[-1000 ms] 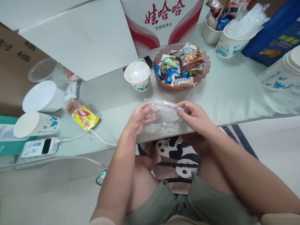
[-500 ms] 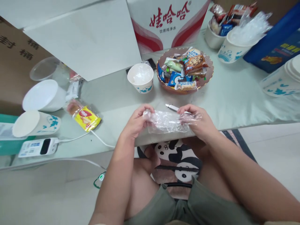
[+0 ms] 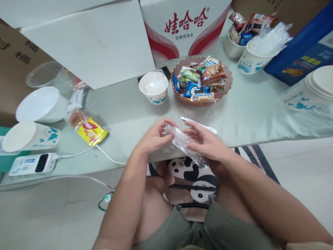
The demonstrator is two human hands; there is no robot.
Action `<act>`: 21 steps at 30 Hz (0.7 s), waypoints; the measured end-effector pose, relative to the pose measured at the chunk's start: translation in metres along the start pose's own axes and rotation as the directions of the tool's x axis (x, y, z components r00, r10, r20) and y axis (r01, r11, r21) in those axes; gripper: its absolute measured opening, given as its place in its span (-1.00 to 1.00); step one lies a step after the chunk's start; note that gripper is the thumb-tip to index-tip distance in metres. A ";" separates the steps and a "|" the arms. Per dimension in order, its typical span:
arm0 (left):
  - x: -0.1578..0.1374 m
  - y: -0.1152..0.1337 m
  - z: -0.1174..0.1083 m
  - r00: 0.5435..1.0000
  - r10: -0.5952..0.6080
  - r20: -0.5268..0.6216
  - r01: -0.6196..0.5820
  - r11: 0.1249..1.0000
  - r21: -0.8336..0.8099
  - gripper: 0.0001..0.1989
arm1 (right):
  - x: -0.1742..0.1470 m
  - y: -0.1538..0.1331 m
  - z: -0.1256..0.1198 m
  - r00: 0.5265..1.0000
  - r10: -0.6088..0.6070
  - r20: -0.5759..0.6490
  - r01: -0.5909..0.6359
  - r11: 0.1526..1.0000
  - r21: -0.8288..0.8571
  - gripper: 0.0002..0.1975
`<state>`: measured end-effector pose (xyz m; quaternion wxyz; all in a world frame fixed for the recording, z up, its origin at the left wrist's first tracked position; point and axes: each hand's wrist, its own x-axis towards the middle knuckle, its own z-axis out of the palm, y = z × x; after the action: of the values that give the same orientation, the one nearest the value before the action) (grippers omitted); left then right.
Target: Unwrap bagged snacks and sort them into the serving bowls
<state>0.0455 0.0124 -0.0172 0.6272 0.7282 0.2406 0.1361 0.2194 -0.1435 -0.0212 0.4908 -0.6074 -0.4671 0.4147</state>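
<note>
Clear plastic [image 3: 180, 139] pinched by left hand [image 3: 155, 137]; right hand [image 3: 208, 141] half-curled.

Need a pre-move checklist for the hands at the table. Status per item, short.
1. Left hand gripping the clear plastic: ok, pinched between thumb and fingers.
2. Right hand gripping it too: cannot tell; the fingers are around it, but blurred.
3. White-handled knife well away from fingers: not ok, it lies just beyond the right hand.
4. Small paper cup upright: ok, with clear plastic inside.
5. Snack bowl upright and out of the hands' way: ok, it stands beyond them.
6. White cable free of the left forearm: cannot tell, it disappears behind it.
</note>
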 end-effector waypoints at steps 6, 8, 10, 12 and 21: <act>-0.005 0.009 0.014 0.810 0.431 -0.397 -0.195 0.837 0.511 -0.83 | 0.010 -0.018 0.024 0.993 0.114 0.024 -0.108 0.980 -0.168 -0.88; -0.009 0.013 0.015 0.950 0.254 -0.180 -0.176 0.915 0.364 -0.81 | 0.010 -0.019 0.021 0.999 0.033 0.041 -0.029 0.994 -0.101 -0.87; -0.009 0.014 0.015 0.998 0.044 0.036 -0.048 0.987 0.151 -0.71 | 0.009 -0.018 0.018 0.997 -0.041 0.064 0.043 0.999 -0.023 -0.83; -0.007 0.012 0.013 0.990 -0.043 0.132 0.044 0.999 -0.005 -0.67 | 0.008 -0.015 0.019 0.995 -0.084 0.046 0.084 0.996 0.017 -0.78; -0.002 0.014 0.000 0.995 0.012 -0.100 -0.038 0.965 -0.258 -0.76 | 0.021 -0.033 0.023 0.938 -0.202 -0.283 0.111 0.946 -0.306 -0.76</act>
<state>0.0464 0.0095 -0.0030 0.7028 0.6354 0.2417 0.2097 0.1965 -0.1155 0.0067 0.4971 -0.6897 -0.4863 0.2017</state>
